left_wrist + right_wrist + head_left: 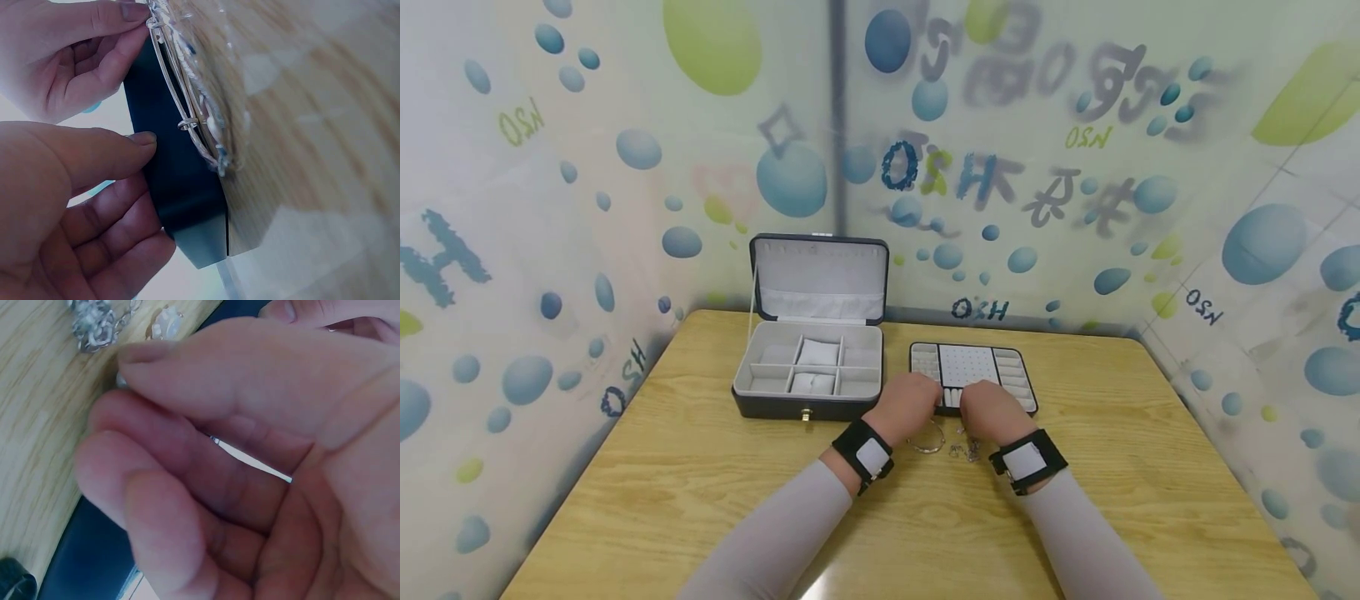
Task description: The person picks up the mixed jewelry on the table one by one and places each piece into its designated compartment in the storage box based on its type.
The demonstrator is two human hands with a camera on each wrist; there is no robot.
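A dark-rimmed jewelry tray (pixel 970 365) lies on the table, with ring rolls and a dotted white earring panel. My left hand (pixel 910 407) holds its near edge, the thumb (pixel 142 145) against the dark side wall and the fingers curled at the rim. Beside it, my right hand (pixel 996 412) pinches a tiny pale, shiny piece (pixel 121 380) between thumb and index finger; its kind I cannot tell. In front of the tray lie a silvery bangle (pixel 928 448) and a small heap of silvery jewelry (pixel 966 451). Part of the tray is hidden behind both hands.
Left of the tray, a dark jewelry box (pixel 808 407) stands with its lid (pixel 820 271) raised; small white cushions (pixel 818 353) sit in its middle compartments. The wooden table (pixel 1120 475) reaches patterned walls at the back and sides.
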